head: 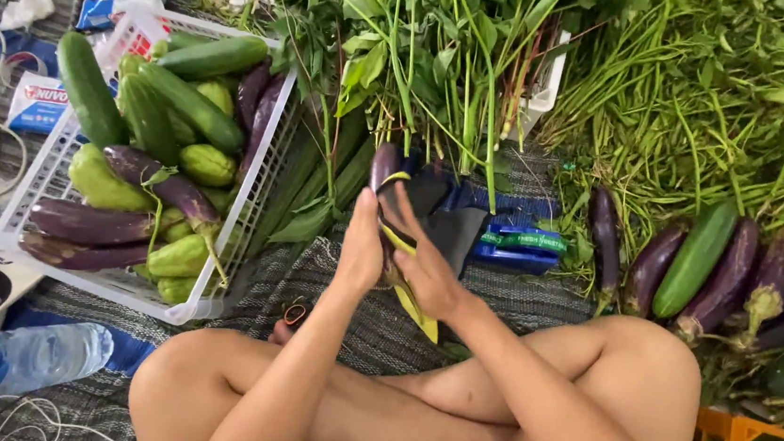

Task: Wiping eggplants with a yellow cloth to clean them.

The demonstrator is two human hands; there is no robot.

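White plastic lattice basket [254, 180], upper left of frame, contains green cucumbers [196, 107] and purple eggplants [89, 222]. At frame centre, left hand [361, 246] and right hand [430, 276] fingers clamp one glossy dark-purple eggplant [385, 168]; long axis near-vertical, tip toward the top of the frame.

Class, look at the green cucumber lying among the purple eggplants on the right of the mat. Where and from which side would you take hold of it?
Probably around the middle of the green cucumber, coming from above. It lies slanted on top of the pile, its upper face bare, with a purple eggplant close on one flank and another on the other, so a sideways approach is crowded. Its straight, even body suits a wrap-around grip.
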